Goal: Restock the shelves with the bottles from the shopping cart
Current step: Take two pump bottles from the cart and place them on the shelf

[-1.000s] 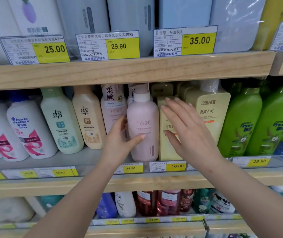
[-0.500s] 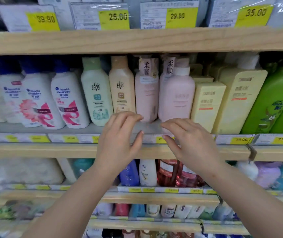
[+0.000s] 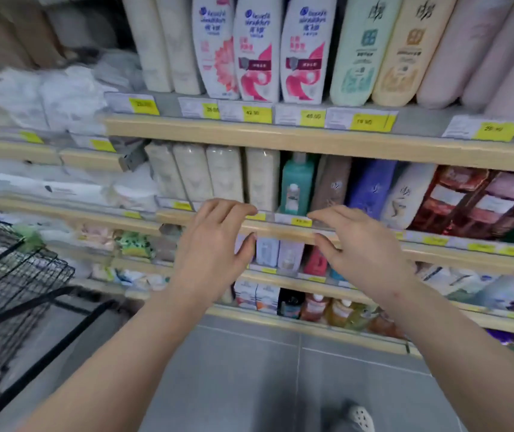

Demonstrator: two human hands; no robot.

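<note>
**Both hands empty before the stocked shelves**

Nearest the camera, a shoe stands on the grey tiled floor. Two bare forearms reach forward and up from the lower edge. The left hand and the right hand hang in the air side by side, apart from each other, fingers loosely bent and holding nothing. At far left stands the black wire shopping cart; its contents cannot be made out. Behind the hands run wooden shelves edged with yellow price tags. The shelf level with the fingertips carries cream bottles, a teal bottle, a blue bottle and dark red packs. The shelf above carries white bottles with pink-red labels, a pale green bottle and a peach bottle, all upright and tightly side by side. White soft packs fill the shelves at left. The frame is motion-blurred; label text is unreadable.
</note>
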